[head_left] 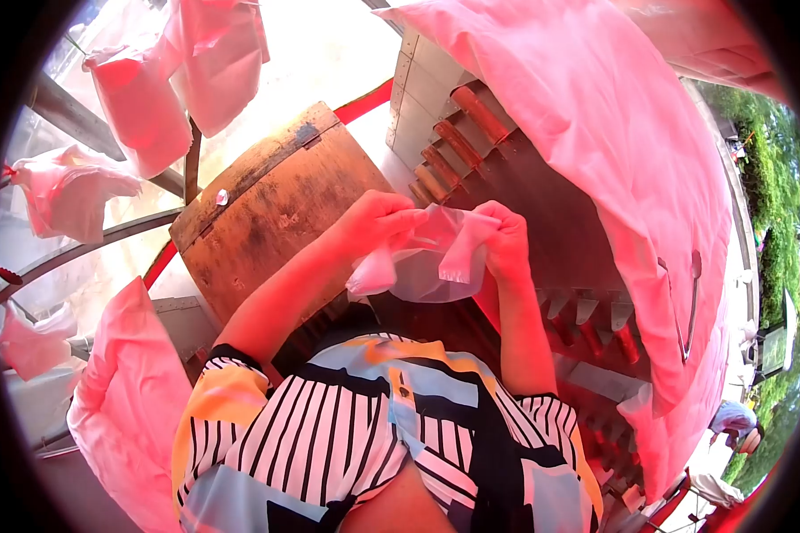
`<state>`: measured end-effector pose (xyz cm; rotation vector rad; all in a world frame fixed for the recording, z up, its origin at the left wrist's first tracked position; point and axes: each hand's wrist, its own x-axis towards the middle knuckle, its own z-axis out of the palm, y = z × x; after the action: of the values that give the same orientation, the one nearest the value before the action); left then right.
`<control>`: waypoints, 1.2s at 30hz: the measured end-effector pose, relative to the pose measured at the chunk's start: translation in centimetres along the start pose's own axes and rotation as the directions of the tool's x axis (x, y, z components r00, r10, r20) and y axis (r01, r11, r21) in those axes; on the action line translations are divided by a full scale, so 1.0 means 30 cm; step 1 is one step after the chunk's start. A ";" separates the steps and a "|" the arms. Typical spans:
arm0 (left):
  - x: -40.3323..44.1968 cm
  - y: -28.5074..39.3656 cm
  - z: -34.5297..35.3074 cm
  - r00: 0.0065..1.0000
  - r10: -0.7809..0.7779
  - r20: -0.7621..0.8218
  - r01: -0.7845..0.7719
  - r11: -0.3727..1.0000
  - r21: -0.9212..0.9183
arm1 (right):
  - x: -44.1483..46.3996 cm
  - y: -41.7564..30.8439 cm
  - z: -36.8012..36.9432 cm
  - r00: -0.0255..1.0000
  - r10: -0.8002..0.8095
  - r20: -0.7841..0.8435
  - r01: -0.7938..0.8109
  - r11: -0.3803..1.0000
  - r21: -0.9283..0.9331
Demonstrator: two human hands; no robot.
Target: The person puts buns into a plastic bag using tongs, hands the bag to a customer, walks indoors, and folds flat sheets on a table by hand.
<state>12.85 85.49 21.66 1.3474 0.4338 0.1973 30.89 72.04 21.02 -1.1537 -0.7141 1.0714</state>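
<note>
A clear thin plastic bag [427, 275] is stretched between my two hands in front of my chest, its mouth and handles at the top. My left hand [382, 220] pinches one side of it, fingers closed. At the other side, my right hand [505, 238] grips the bag near its other handle, also closed. Nothing can be seen inside the bag.
A worn wooden lid [276, 200] lies beyond my left arm. Brown sausage-shaped rods [480, 115] stick out along a dark metal surface [560, 222] to the right. Tongs [692, 302] rest against pink cloth [667, 178]. Bundles of plastic bags [138, 107] hang at the upper left.
</note>
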 end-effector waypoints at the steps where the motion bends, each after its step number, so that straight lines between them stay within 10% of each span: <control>1: -0.010 -0.005 0.072 1.000 0.030 0.010 -0.029 0.995 -0.098 | -0.047 -0.001 -0.024 1.000 -0.003 -0.003 0.003 1.000 0.013; 17: -0.039 -0.091 0.480 0.989 -0.120 0.083 0.097 0.966 0.239 | -0.391 0.055 -0.320 0.996 -0.037 0.082 0.039 0.999 -0.027; 36: 0.001 -0.117 0.530 0.948 -0.159 0.274 0.101 0.972 0.214 | -0.419 0.051 -0.404 0.997 -0.047 0.064 0.050 0.998 -0.045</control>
<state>19.04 70.47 20.75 1.5090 0.2981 -0.1577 36.70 55.99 16.97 -1.1409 -0.8163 1.0590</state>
